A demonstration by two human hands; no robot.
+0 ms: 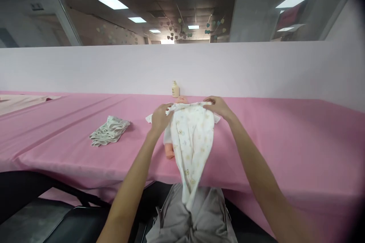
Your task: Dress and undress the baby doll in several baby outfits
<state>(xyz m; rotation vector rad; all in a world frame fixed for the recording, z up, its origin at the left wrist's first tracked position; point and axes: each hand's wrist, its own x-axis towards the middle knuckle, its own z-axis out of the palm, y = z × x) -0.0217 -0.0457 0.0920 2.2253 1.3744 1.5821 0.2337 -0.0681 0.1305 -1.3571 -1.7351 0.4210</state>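
Note:
A white pair of baby pants (192, 133) with a small yellowish print hangs between my two hands, its narrow lower end dangling past the table edge above my lap. My left hand (161, 118) pinches the top edge at its left corner. At the right corner my right hand (219, 107) grips the same edge with thumb and fingers. Behind the cloth a baby doll (169, 151) lies on the table, mostly hidden; a foot, part of the head and the ends of its white sleeves show.
Pink cloth covers the table (273, 140). To the left lies a folded pale cloth stack (110, 131). A cream pump bottle (175, 89) stands by the white wall (114, 68), beyond the doll. A black chair (37, 205) is at the lower left.

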